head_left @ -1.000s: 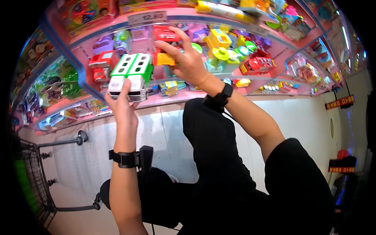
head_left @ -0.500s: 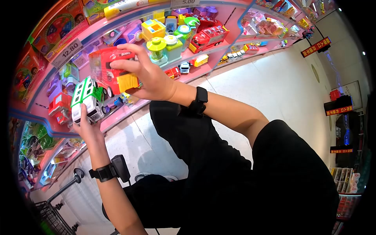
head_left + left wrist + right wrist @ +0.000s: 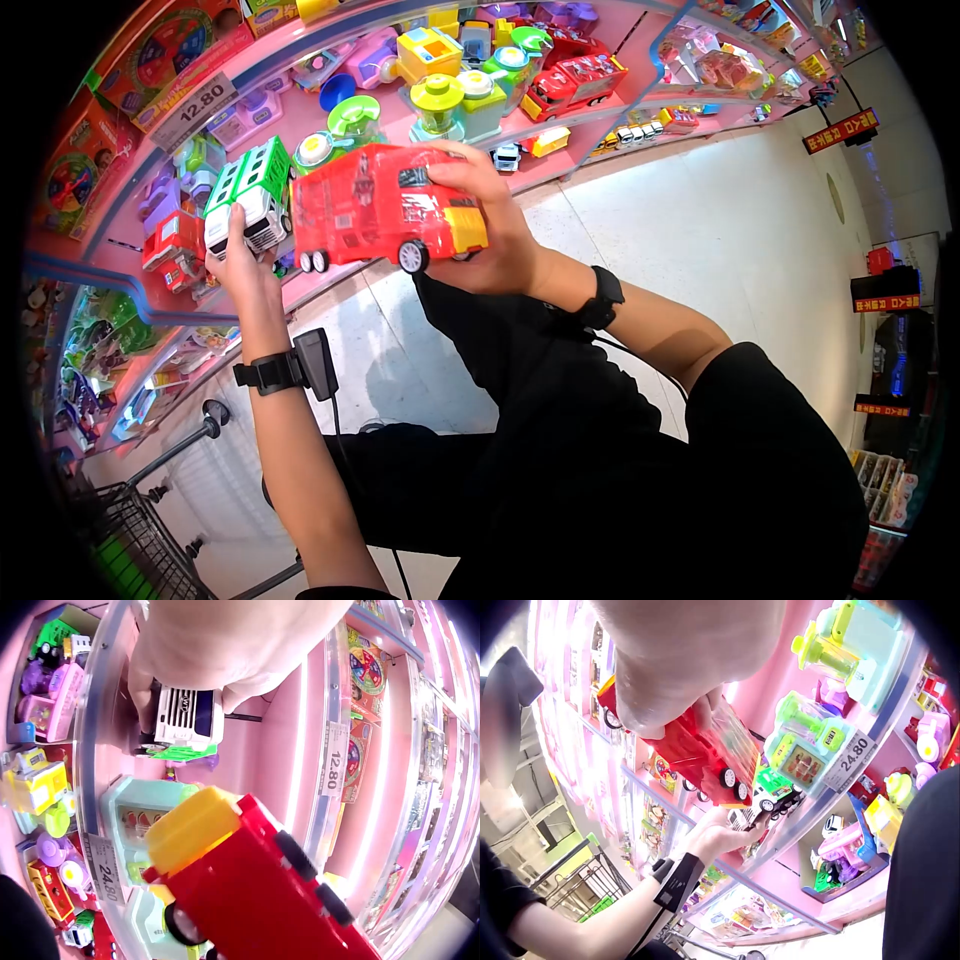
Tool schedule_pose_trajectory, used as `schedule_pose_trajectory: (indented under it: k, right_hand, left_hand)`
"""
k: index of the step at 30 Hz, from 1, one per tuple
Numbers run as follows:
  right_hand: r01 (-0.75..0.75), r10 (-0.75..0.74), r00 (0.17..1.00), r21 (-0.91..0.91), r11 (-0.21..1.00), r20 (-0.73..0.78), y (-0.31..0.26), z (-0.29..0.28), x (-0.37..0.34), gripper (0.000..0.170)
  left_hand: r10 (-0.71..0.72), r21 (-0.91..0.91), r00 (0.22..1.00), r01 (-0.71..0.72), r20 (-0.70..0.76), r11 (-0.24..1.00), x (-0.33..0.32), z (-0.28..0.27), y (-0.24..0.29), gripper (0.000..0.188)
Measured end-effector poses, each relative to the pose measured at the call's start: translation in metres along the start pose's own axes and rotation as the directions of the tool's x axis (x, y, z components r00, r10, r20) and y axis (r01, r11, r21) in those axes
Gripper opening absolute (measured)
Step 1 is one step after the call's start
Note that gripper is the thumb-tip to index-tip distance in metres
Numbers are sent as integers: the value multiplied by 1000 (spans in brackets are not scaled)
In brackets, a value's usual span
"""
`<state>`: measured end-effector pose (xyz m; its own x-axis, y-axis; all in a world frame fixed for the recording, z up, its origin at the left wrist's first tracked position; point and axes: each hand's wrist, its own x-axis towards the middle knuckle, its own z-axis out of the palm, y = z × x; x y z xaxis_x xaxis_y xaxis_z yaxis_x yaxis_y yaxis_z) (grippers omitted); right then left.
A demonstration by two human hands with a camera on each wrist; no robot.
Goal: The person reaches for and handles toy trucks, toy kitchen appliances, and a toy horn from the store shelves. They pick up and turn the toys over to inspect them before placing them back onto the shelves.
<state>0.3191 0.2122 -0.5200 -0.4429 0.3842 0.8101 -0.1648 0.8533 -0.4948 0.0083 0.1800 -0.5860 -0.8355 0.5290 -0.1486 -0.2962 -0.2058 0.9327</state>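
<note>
My left hand (image 3: 245, 278) grips a green and white toy truck (image 3: 250, 190) at its white cab, thumb on top, at the shelf front. In the left wrist view its white front grille (image 3: 178, 716) shows between thumb and fingers. My right hand (image 3: 508, 240) holds a red toy truck (image 3: 370, 205) by its cab end, thumb over the windscreen and the other fingers mostly hidden. This truck has a yellow bumper and black wheels, and is held up in front of the shelf, side toward me. In the right wrist view the red truck overlaps the green one.
Toy blenders (image 3: 437, 105) and other kitchen toys stand on the pink shelf (image 3: 300, 105) behind the trucks. Another red truck (image 3: 172, 245) sits at the left, and a boxed red truck (image 3: 575, 85) farther right. A price tag (image 3: 205, 103) reads 12.80. A shopping cart (image 3: 130, 490) stands at lower left.
My right hand has taken the red truck off the shelf, brought it closer to me and turned it side-on. My left hand keeps its grip on the green and white truck. The head view has turned rightward.
</note>
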Motion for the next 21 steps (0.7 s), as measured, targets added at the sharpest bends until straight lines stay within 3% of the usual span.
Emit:
schedule_pose_trajectory:
  k: [5,10,16,18,21]
  right_hand:
    - [-93,92,995,26,995,26,-5,-12,-29,79]
    - [-245,243,969,50,968,37,-13,-15,-51,80]
    - [-196,196,976,9,981,-90,-2,-21,-40,83]
    - [-205,207,966,26,978,-154,-2,-18,-30,82]
    - [-226,235,951,69,972,-201,-1,-10,-17,82]
  left_hand:
    - [30,7,996,-30,85,1000,13,7,-4,54]
    - [9,66,961,-28,278,997,17,7,0,57]
    - [-96,229,978,52,187,972,6,-5,4,74]
    - [-46,199,973,0,227,980,7,-12,1,74]
    - [35,348,983,-96,178,932,5,-17,-1,69]
